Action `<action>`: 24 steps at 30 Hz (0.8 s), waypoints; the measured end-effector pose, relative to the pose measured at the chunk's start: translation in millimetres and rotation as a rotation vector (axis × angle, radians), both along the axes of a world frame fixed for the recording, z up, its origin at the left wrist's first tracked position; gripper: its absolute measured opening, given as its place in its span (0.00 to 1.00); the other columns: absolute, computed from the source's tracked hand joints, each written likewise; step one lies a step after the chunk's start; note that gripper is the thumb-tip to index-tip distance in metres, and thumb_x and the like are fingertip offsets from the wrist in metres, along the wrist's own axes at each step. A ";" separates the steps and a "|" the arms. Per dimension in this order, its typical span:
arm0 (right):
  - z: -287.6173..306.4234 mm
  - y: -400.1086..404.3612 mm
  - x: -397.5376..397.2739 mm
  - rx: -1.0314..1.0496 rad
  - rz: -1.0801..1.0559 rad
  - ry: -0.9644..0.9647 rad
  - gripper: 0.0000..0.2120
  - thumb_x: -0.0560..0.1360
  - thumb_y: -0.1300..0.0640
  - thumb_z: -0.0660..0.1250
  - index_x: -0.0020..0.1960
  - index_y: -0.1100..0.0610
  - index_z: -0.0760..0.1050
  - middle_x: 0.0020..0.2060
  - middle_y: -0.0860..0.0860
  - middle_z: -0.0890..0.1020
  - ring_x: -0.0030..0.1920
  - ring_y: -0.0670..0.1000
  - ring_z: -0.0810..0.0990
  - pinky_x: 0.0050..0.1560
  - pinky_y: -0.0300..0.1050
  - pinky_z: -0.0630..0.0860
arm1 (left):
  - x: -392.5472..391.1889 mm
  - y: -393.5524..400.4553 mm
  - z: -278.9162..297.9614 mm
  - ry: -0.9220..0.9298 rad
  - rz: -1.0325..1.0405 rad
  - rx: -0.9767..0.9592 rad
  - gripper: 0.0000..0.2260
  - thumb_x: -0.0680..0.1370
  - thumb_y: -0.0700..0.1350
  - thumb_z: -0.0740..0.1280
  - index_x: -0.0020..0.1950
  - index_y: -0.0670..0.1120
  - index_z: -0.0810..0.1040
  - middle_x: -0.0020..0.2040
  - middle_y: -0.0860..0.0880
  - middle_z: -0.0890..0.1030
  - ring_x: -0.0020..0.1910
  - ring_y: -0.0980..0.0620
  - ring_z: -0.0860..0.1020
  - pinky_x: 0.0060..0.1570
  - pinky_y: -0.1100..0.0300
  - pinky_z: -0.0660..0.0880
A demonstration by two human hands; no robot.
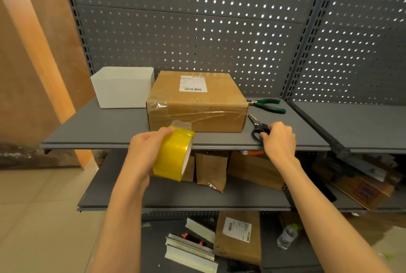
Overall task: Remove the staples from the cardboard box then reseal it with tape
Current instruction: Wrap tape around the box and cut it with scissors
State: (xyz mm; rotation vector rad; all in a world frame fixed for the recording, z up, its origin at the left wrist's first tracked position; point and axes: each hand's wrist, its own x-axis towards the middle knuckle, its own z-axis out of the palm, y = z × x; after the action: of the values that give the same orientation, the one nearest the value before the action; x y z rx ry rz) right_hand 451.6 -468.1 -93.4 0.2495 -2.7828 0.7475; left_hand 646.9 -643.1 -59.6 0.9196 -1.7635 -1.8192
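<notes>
A brown cardboard box (197, 101) with a white shipping label stands on the grey top shelf (98, 127); clear tape wraps its front face. My left hand (146, 152) holds a yellow roll of tape (174, 156) in front of the box's lower left corner, a loose end of tape sticking up from the roll. My right hand (279, 141) grips the black handles of a pair of scissors (259, 128) lying on the shelf just right of the box, blades pointing away.
Green-handled pliers (269, 105) lie behind the scissors. A white foam box (123, 87) stands left of the cardboard box. Perforated metal panels back the shelf. Lower shelves hold parcels, metal strips and a plastic bottle (286, 236).
</notes>
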 end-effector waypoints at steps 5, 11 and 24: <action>1.8 -0.9 2.1 0.051 0.015 -0.016 0.12 0.77 0.58 0.64 0.58 0.64 0.76 0.51 0.60 0.81 0.52 0.58 0.79 0.44 0.46 0.73 | 3.5 0.5 -0.5 -0.020 -0.037 -0.046 0.10 0.75 0.53 0.66 0.38 0.49 0.75 0.42 0.50 0.76 0.42 0.51 0.74 0.46 0.54 0.71; 1.4 -0.1 1.6 0.065 0.058 0.092 0.13 0.79 0.55 0.61 0.58 0.63 0.75 0.51 0.60 0.80 0.52 0.57 0.77 0.45 0.47 0.74 | 14.4 -1.0 5.7 0.030 -0.080 -0.193 0.11 0.75 0.52 0.66 0.38 0.47 0.79 0.38 0.50 0.78 0.37 0.54 0.74 0.38 0.60 0.69; 46.3 -62.2 36.7 -0.180 0.460 0.424 0.14 0.81 0.59 0.55 0.61 0.61 0.75 0.55 0.55 0.80 0.55 0.52 0.77 0.54 0.43 0.71 | 47.2 -65.9 1.0 -0.126 0.153 -0.870 0.11 0.76 0.49 0.67 0.46 0.41 0.81 0.44 0.43 0.82 0.47 0.45 0.78 0.45 0.52 0.72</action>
State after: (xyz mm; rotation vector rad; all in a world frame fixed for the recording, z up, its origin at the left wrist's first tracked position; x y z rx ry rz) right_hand 488.2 -530.4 -47.0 0.9156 -2.2589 0.9115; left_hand 694.1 -709.0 -58.6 0.7622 -2.1800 -0.7489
